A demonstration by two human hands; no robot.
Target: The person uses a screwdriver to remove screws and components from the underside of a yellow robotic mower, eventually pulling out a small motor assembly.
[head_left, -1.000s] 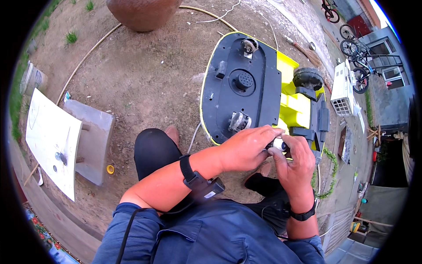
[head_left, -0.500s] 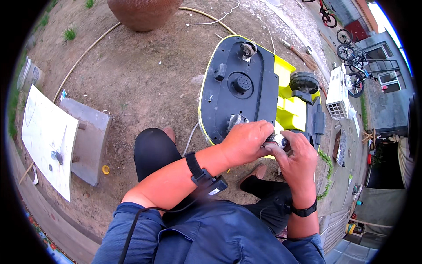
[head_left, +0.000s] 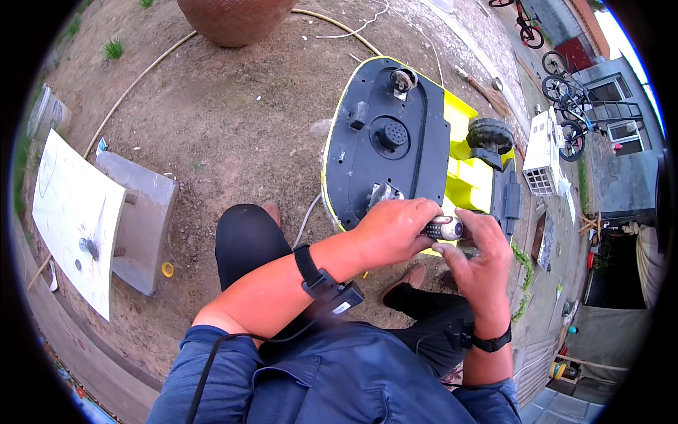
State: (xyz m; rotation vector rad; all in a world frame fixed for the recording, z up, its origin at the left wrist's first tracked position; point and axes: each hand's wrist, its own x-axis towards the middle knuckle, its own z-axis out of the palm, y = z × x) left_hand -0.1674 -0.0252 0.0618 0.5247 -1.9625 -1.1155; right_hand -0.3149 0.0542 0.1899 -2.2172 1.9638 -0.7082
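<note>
A small cylinder (head_left: 445, 227) with a dotted dark side and a pale rounded end sticks out of my left hand (head_left: 395, 227), whose fingers are closed round it. Just to its right my right hand (head_left: 487, 251) is open, thumb and forefinger apart around the pale end. Beyond both hands lies an upturned ride-on toy (head_left: 424, 127), black underneath with a bright yellow body. A caster (head_left: 403, 80) sits near its far edge, and another (head_left: 383, 193) is partly behind my left hand. A dark wheel (head_left: 491, 136) stands up on the yellow part.
A white board (head_left: 74, 219) rests on a grey stool-like piece (head_left: 145, 226) at the left, small round parts on it. A yellow ring (head_left: 167, 269) lies on the dirt beside it. Farther off are a brown pot (head_left: 236, 21), a hose (head_left: 134, 81), a broom (head_left: 487, 95) and a white crate (head_left: 542, 152).
My right thumb and forefinger have come off the cylinder and spread apart. More of its pale end and dotted side now shows in my left hand.
</note>
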